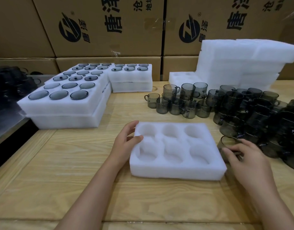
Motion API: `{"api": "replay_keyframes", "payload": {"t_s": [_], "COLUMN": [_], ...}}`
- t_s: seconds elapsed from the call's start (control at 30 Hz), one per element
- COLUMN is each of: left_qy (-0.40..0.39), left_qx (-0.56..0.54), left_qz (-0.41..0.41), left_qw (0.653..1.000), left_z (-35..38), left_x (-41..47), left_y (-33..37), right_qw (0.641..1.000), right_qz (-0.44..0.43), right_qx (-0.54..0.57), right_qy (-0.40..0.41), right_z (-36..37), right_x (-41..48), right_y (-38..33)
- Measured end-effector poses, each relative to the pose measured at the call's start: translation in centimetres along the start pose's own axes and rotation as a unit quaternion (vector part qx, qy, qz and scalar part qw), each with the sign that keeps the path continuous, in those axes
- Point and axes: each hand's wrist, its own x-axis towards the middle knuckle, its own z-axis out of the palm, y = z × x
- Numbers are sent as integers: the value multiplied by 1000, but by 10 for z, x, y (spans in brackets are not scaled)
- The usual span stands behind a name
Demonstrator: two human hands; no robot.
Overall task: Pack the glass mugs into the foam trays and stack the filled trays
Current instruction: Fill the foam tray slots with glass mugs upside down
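A white foam tray with several round hollows, all holding nothing, lies on the wooden table in front of me. My left hand holds its left edge, thumb on top of the rim and fingers against the side. My right hand is just right of the tray, its fingers curled round a smoky grey glass mug that stands on the table. Many more grey mugs crowd the right side, some stacked on each other.
Filled foam trays are stacked at the left, and a smaller filled stack stands behind them. Unfilled foam trays are piled at the back right. Cardboard boxes wall the back. The table's left edge drops off.
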Motion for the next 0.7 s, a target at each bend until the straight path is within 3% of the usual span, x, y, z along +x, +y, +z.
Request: {"api": "replay_keyframes", "payload": {"t_s": [0.13,0.23,0.3,0.53,0.7], "left_qy": [-5,-3,-5,1,-20], "left_qx": [12,17,22,-22,-5], "left_qz": [5,8,12,36,35], "left_qw": [1000,1000,1000,999,999], "left_z": [2,1,1,2,2], "left_x": [2,2,1,-1,-1], "left_y": [1,2,2,9,8], "right_qw": [990,965,954,948,949], "right_qz": [-37,-83,-100,-141,-209], "right_qx": [109,248,272,164,39], "right_qy": [81,3,-71,-235,-234], "right_z": [-16,-17,-5,38,57], "right_x": [11,19,26,41,38], "right_y": [-24,-69,-97,-152,-166]}}
